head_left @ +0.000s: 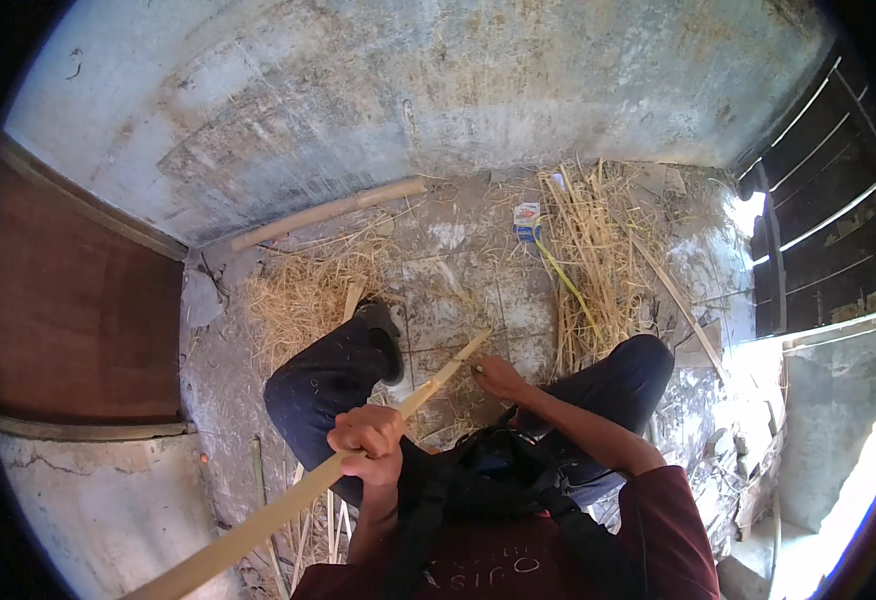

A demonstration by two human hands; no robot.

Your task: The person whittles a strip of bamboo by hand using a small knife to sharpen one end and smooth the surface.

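Observation:
A long, pale bamboo strip slants across my front, from the lower left up to its far tip between my knees. My left hand is closed round it, above my left thigh. Close beside the strip's far part, my right hand is curled closed. A small yellow-green bit shows at its fingers, but I cannot make out what it holds. The fingers of the right hand are partly hidden.
Bamboo shavings heap at the left, beside my shoe. Thin split strips pile at the right, near a small blue-and-white box. A bamboo pole lies along the stained wall. A brown door panel stands left.

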